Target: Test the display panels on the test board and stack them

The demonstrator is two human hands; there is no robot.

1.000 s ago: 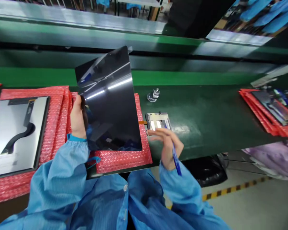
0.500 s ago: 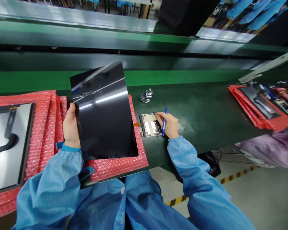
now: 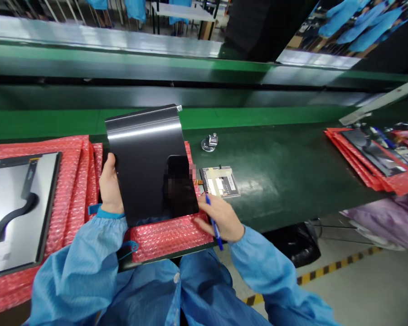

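My left hand (image 3: pixel 110 185) grips the left edge of a black glossy display panel (image 3: pixel 146 181), which is tilted up over a red bubble-wrap sheet (image 3: pixel 170 237). At the panel's lower right corner is my right hand (image 3: pixel 222 217), with a blue pen (image 3: pixel 215 222) held between its fingers. Whether its fingertips touch the panel I cannot tell. An orange flat cable (image 3: pixel 197 182) runs from the panel's right side to a small circuit board (image 3: pixel 221 182) with pale tape, lying on the green bench.
Red bubble-wrap sheets (image 3: pixel 70 194) are stacked at left, with a silver-backed display panel (image 3: pixel 20 203) on top. A small metal stand (image 3: pixel 210 142) is behind the board. More red wrap and panels (image 3: pixel 374 154) lie at far right, beside a person's purple sleeve (image 3: pixel 384 222).
My right hand has moved from the circuit board down and left to the panel's lower right corner, still with the pen. The panel is tilted differently, and its reflections have changed.
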